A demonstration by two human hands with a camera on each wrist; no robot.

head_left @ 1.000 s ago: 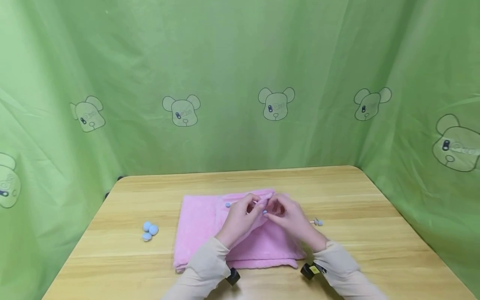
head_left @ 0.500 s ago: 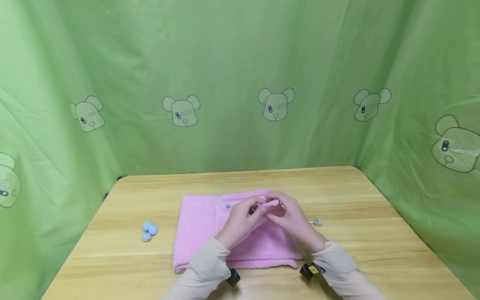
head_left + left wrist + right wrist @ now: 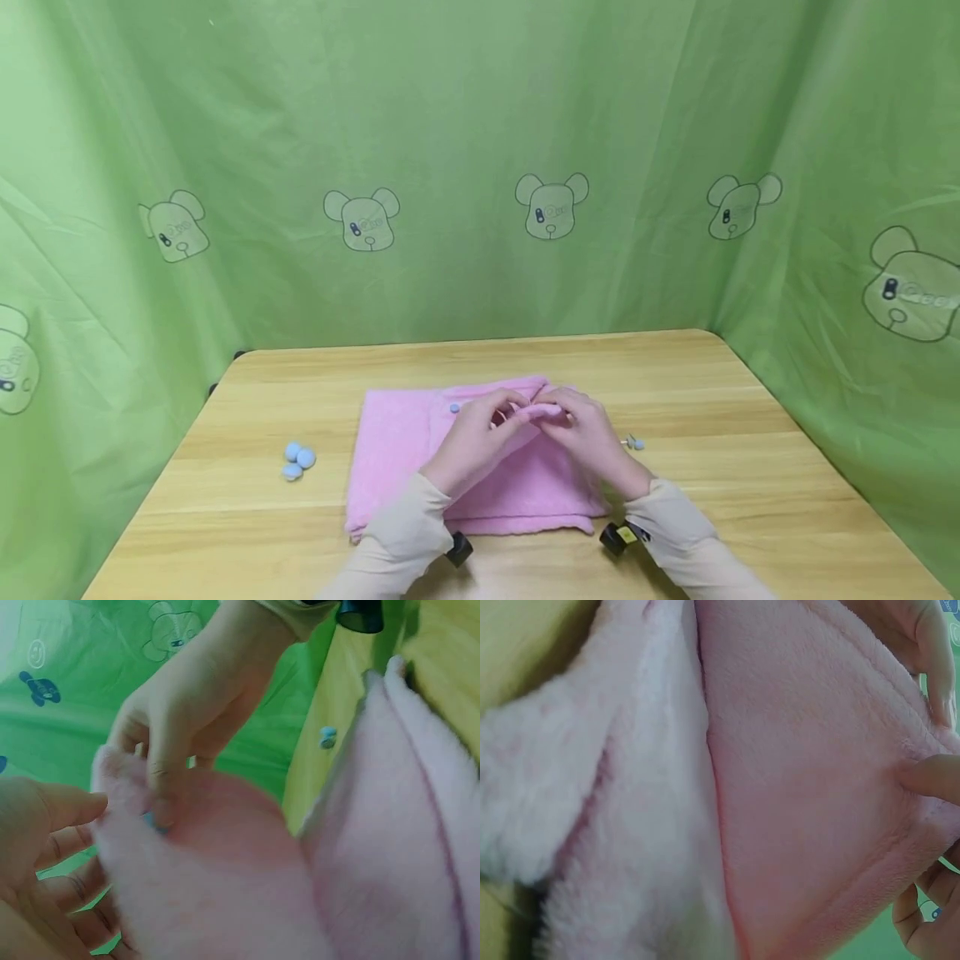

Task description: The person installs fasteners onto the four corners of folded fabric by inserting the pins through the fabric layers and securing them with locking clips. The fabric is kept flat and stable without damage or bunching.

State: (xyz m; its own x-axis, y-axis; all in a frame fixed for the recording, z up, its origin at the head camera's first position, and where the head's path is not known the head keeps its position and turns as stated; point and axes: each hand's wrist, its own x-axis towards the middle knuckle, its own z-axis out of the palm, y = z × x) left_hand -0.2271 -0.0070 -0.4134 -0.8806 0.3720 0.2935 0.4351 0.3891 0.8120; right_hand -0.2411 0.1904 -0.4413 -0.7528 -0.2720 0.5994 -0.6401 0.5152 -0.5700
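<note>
A folded pink plush cloth (image 3: 397, 450) lies on the table, its near-right corner raised between both hands. My left hand (image 3: 474, 437) pinches the lifted edge; in the left wrist view its thumb and fingers (image 3: 56, 802) meet the cloth from the side. Thumb and fingers of my right hand (image 3: 588, 429) grip the same raised part. Under the right thumb, a small blue piece (image 3: 154, 821) shows against the cloth, mostly covered. Another blue round piece (image 3: 454, 408) sits on the cloth left of the hands. The right wrist view shows the cloth's inner face (image 3: 802, 765) between the layers.
Several blue round pieces (image 3: 300, 458) lie grouped on the wooden table (image 3: 217, 517) at the left. Right of the cloth is a blue piece with a thin pin (image 3: 635, 443). Green curtains (image 3: 465, 283) with bear drawings surround the table.
The held edge of the cloth has been folded over toward the right hand, and the blue piece visible between the hands a second ago is now hidden in the head view.
</note>
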